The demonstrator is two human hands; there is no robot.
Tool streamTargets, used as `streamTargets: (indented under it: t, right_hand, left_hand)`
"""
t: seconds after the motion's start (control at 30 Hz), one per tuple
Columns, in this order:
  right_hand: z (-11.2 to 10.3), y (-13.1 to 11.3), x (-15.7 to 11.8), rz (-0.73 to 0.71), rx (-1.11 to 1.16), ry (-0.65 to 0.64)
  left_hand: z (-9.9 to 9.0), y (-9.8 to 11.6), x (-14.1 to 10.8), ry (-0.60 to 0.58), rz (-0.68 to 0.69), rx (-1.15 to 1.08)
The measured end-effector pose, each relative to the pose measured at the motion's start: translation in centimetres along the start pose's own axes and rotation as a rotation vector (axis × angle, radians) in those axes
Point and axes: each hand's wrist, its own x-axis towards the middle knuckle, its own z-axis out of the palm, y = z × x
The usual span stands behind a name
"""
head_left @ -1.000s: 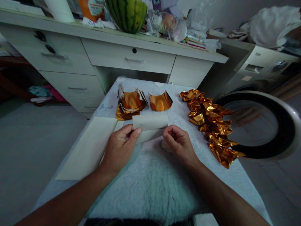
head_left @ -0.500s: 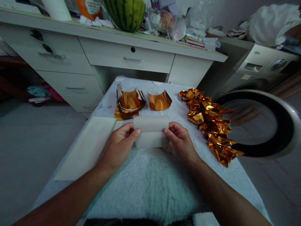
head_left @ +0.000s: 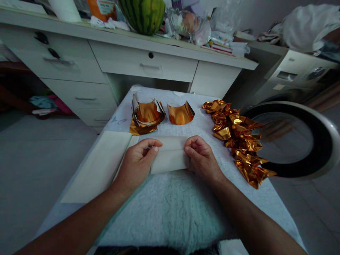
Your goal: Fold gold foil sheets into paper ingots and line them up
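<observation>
Between my hands is a pale sheet of paper with a crease running across it. My left hand pinches its left side between thumb and fingers, and my right hand pinches the right side. Beyond them stands a curled stack of gold-faced paper, with a single curved gold sheet to its right. A pile of pale paper lies left of my left hand. Crumpled folded gold foil pieces stretch in a row along the right side.
A cloth-covered table bears the papers. Behind it is a white desk with drawers, topped by a cut watermelon, a paper roll and plastic bags. On the right, a washing machine's round door hangs open beside the table.
The upper part of the pale sheet has come down toward me and lies flatter. My left fingers have shifted slightly inward along it, while both hands keep hold.
</observation>
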Motion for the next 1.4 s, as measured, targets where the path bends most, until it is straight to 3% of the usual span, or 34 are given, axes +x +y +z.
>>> streamTargets:
  t: [0.2, 0.4, 0.5, 0.57, 0.67, 0.8, 1.03, 1.2, 1.33, 1.4]
  right_hand:
    - [-0.2, -1.2, -0.4, 0.080, -0.082, 0.000]
    - [-0.7, -1.3, -0.5, 0.074, -0.072, -0.125]
    - [-1.2, -1.1, -0.5, 0.040, -0.253, -0.188]
    - [-1.5, -1.0, -0.4, -0.083, -0.470, -0.209]
    - [-2.0, -0.9, -0.1, -0.256, -0.783, -0.241]
    - [-2.6, -1.2, 0.1, -0.294, -0.958, -0.300]
    - [-3.2, -2.3, -0.2, -0.217, -1.128, -0.425]
    - [-3.3, -2.9, -0.4, -0.141, -1.194, -0.484]
    - [-3.5, -3.2, -0.4, -0.136, -1.195, -0.538]
    - [-3.6, -3.4, -0.4, -0.136, -1.191, -0.552]
  left_hand:
    - [-0.2, 0.6, -0.2, -0.041, -0.124, -0.118]
    - [-0.5, 0.4, 0.1, -0.017, -0.140, -0.175]
    - [-0.6, 0.2, 0.2, -0.023, -0.151, -0.155]
    - [-0.6, 0.0, 0.3, -0.046, -0.153, -0.096]
    - [-0.8, -0.3, 0.6, -0.057, -0.079, 0.080]
    - [-0.8, -0.7, 0.8, -0.104, 0.034, 0.299]
    - [-0.5, -0.3, 0.1, -0.248, 0.159, 0.677]
    - [-0.5, -0.3, -0.2, -0.298, 0.211, 0.811]
    - [-0.5, -0.7, -0.2, -0.266, 0.408, 0.827]
    - [-0.4, -0.9, 0.0, -0.316, 0.520, 0.773]
